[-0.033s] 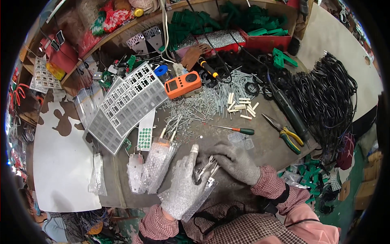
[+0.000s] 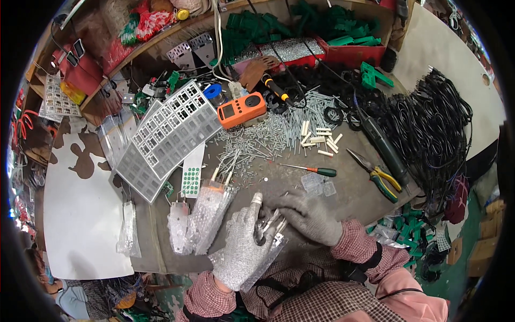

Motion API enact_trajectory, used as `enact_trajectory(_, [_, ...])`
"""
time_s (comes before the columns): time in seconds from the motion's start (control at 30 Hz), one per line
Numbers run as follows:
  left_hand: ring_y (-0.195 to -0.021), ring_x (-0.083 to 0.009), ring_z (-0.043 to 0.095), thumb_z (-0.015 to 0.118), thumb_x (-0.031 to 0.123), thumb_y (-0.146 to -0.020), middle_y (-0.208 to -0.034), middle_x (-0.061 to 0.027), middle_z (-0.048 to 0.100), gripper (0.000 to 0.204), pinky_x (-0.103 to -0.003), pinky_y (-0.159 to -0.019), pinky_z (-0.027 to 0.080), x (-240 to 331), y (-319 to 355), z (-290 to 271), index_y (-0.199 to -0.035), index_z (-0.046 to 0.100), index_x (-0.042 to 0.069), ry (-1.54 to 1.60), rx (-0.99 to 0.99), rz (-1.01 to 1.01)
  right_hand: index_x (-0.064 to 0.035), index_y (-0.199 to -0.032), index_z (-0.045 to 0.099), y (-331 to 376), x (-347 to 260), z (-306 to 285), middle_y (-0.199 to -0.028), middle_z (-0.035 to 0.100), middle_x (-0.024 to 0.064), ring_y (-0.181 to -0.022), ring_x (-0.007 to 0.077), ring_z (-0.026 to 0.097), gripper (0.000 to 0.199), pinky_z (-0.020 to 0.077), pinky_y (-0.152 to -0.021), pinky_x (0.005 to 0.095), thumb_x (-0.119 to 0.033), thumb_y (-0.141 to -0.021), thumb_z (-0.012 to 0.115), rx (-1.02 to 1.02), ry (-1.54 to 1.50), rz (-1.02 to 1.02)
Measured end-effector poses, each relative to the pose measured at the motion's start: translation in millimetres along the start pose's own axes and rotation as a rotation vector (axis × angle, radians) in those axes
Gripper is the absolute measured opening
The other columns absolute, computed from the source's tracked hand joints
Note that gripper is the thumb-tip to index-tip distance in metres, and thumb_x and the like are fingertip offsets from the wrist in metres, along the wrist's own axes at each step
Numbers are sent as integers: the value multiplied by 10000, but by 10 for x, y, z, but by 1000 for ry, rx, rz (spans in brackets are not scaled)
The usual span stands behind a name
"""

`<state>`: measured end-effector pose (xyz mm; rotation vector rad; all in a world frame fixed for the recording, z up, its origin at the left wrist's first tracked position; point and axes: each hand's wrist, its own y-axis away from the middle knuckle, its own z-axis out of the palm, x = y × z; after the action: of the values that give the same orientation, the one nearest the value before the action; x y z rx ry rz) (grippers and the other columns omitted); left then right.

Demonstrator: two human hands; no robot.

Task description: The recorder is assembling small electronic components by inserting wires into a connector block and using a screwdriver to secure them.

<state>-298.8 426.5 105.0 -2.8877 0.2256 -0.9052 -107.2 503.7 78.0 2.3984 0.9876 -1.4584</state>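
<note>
Shifted slightly toward the left hand point(image 2: 238, 248) since the earlier frame, the gloved right hand point(image 2: 311, 217) bends over the pale leads point(image 2: 273, 220) sticking out of a clear-wrapped packet point(image 2: 264, 265); its fingertips are blurred, so I can't tell whether they pinch. More of the clear plastic pieces point(image 2: 315, 183) now shows beyond it. From where I stand, the left hand is clasped round that packet near the desk's point(image 2: 357, 197) near edge, crowded on its left by bubble-wrapped packets point(image 2: 210, 219). The right hand has more room: grey desk surface stretches toward the pliers point(image 2: 376, 174), whose handles end near the edge. A screwdriver point(image 2: 322, 172) and scattered screws point(image 2: 241, 147) bound the far side.
</note>
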Motion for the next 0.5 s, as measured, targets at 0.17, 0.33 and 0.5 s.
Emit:
enact_trajectory(0.17, [-990,-300,602,691,76,-871,-1037,-160,627,657,-429,-941,478,1,-82,66,-1476,447,5,129,3,-114,-48,-1094,638,-2,-65,75,-1021,627,173,-899,368,662,157,554,-782,442,-117,-964,583,-50,33,39])
enact_trajectory(0.33, [-951,-331,623,682,147,-861,-1025,-192,634,626,-453,-892,500,-79,-224,130,-1427,484,-33,171,-102,-150,-50,-1104,637,46,9,132,-957,637,186,-888,377,656,177,543,-790,460,-148,-965,586,-19,79,35])
enact_trajectory(0.5, [-1120,-389,626,775,336,-844,-1254,-254,599,951,-471,-963,497,29,80,-50,-1553,265,-40,-6,-173,-96,-53,-1132,647,35,73,21,-997,680,179,-934,355,677,244,539,-840,463,-236,-983,583,-65,37,153])
